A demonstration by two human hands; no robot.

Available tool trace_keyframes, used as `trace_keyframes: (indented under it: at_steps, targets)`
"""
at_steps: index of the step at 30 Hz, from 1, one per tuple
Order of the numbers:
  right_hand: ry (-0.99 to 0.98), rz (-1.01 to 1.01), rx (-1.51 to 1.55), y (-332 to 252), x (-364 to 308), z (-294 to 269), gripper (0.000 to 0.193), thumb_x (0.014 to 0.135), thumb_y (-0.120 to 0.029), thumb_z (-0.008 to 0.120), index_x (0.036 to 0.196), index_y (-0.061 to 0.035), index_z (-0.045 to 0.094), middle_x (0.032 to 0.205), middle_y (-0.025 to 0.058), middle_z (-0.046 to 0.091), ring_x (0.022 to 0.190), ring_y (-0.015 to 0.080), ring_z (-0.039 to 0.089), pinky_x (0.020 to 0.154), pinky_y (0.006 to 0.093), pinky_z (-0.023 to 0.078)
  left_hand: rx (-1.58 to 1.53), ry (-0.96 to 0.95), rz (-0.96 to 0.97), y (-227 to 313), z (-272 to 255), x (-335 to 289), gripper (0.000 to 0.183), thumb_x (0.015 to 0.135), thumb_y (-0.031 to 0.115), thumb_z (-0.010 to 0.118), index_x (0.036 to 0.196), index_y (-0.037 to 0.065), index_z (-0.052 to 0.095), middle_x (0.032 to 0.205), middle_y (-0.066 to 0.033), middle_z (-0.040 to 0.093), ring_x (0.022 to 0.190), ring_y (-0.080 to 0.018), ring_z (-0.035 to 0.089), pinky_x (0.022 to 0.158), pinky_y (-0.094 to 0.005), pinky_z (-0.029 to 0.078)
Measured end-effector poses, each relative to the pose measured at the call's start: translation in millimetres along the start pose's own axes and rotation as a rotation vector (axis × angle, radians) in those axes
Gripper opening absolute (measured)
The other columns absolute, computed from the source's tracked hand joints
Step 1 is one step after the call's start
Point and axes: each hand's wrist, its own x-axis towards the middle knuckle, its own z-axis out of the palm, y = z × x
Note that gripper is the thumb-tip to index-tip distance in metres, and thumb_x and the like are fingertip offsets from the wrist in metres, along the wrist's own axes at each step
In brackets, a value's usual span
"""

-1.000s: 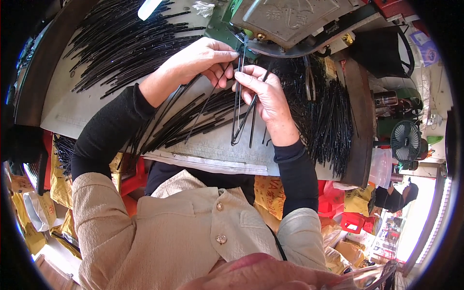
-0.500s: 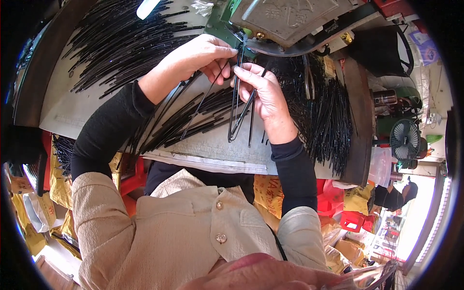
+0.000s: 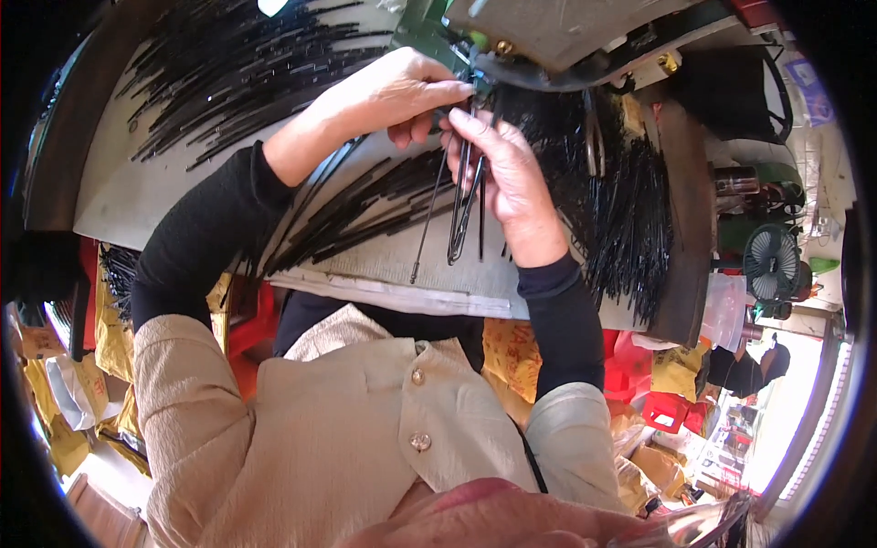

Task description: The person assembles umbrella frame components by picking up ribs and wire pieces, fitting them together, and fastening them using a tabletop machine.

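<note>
Near the front of a green and grey machine (image 3: 585, 32), my two hands work close together. My left hand (image 3: 406, 96) is closed, its thumb and fingers pinching the upper ends of thin black umbrella ribs (image 3: 457, 239) right by the machine's head. Lower down, my right hand (image 3: 507, 173) has its fingers wrapped around the same bundle. The ribs hang down toward me, with one thin rib (image 3: 422, 237) slanting apart on the left. Fingers hide the exact points where the ribs meet.
Many black ribs lie in a heap (image 3: 247, 82) at the far left. A smaller pile (image 3: 365, 205) rests below my left wrist, and a dense bundle (image 3: 630, 219) is on the right. The metal table (image 3: 393, 265) has a pale strip (image 3: 411, 297) along its near edge. A small fan (image 3: 772, 260) stands far right.
Both hands have shifted slightly right, bringing the ribs' upper ends closer to the machine's head. The held ribs hang closer together, and the slanting one has swung more upright.
</note>
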Motion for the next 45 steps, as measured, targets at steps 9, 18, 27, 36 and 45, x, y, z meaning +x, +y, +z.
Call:
trace_keyframes:
  at_steps: [9, 18, 27, 36, 45]
  targets:
    - [0.265, -0.019, -0.307, -34.6, -53.1, -56.9, 0.019, 0.086, -0.021, 0.057, 0.093, -0.0035, 0.056, 0.058, -0.0029, 0.044, 0.047, 0.0056, 0.040, 0.043, 0.0181, 0.030, 0.079, -0.079, -0.012, -21.6, -10.5, -3.6, 0.038, 0.091, 0.035, 0.050, 0.099, 0.000, 0.063, 0.048, -0.0011, 0.051, 0.038, -0.0066, 0.052, 0.038, -0.0168, 0.041]
    - [0.661, -0.016, -1.091, -91.5, -99.9, -172.7, 0.029, 0.090, -0.023, 0.051, 0.108, -0.0003, 0.055, 0.069, 0.0060, 0.060, 0.055, 0.0128, 0.056, 0.052, 0.0232, 0.043, 0.404, -0.183, -0.064, 2.0, 4.5, -23.1, 0.027, 0.089, 0.024, 0.054, 0.101, 0.001, 0.062, 0.056, -0.0052, 0.058, 0.044, -0.0116, 0.057, 0.042, -0.0220, 0.045]
    - [0.365, -0.155, -1.457, -53.4, -85.4, -86.1, 0.024, 0.077, -0.015, 0.064, 0.098, -0.0041, 0.060, 0.083, 0.0108, 0.064, 0.073, 0.0225, 0.063, 0.066, 0.0295, 0.048, 0.850, -0.070, 0.171, -6.9, 12.6, -28.0, 0.020, 0.076, 0.021, 0.066, 0.086, 0.004, 0.064, 0.068, -0.0119, 0.064, 0.061, -0.0268, 0.062, 0.059, -0.0340, 0.049]
    - [-0.076, -0.093, -1.746, -34.8, -99.9, -38.9, 0.024, 0.076, -0.006, 0.054, 0.100, -0.0046, 0.054, 0.100, 0.0119, 0.057, 0.082, 0.0287, 0.060, 0.069, 0.0391, 0.049, 0.432, -0.152, -0.005, -16.3, -1.2, -20.0, 0.024, 0.075, 0.021, 0.062, 0.083, -0.001, 0.065, 0.067, -0.0093, 0.060, 0.059, -0.0152, 0.056, 0.059, -0.0261, 0.047]
    - [-0.146, -0.636, -1.959, -11.1, -67.9, -41.9, 0.010, 0.072, -0.002, 0.055, 0.081, -0.0040, 0.051, 0.086, 0.0081, 0.053, 0.076, 0.0226, 0.059, 0.061, 0.0331, 0.050, 0.376, -0.105, 0.046, -21.3, -5.4, -13.3, 0.024, 0.081, 0.023, 0.061, 0.090, 0.001, 0.063, 0.072, -0.0057, 0.062, 0.052, -0.0098, 0.051, 0.048, -0.0220, 0.042]
